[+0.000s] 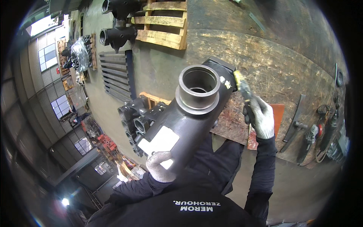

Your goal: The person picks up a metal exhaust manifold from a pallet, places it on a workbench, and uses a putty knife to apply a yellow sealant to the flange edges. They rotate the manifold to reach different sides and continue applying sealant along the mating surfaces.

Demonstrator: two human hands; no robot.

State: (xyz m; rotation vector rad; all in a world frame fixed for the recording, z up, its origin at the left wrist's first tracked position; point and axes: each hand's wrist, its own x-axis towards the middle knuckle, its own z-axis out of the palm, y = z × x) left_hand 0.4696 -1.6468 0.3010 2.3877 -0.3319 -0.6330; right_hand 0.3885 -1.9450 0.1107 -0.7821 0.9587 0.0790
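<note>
A large black metal cylinder (189, 126) lies tilted in front of me, its far end over a worn wooden bench top (264, 56). A round, open collar (198, 89) rises from its upper side, and a white sheet or label (162, 142) lies on its surface. My left hand (160, 166), in a white glove, grips the cylinder near its closer end, beside the label. My right hand (261, 116), also gloved, is closed around a slim yellow-and-black hand tool (242, 85). The tool's yellow end is at the cylinder's far right edge; its exact kind is unclear.
A hammer (295, 130), an angle grinder (311, 138) and a reddish-orange plate (277, 115) lie on the bench at right. Black castings (140, 119), a slatted dark rack (115, 73) and a wooden pallet (162, 20) stand on the floor at left.
</note>
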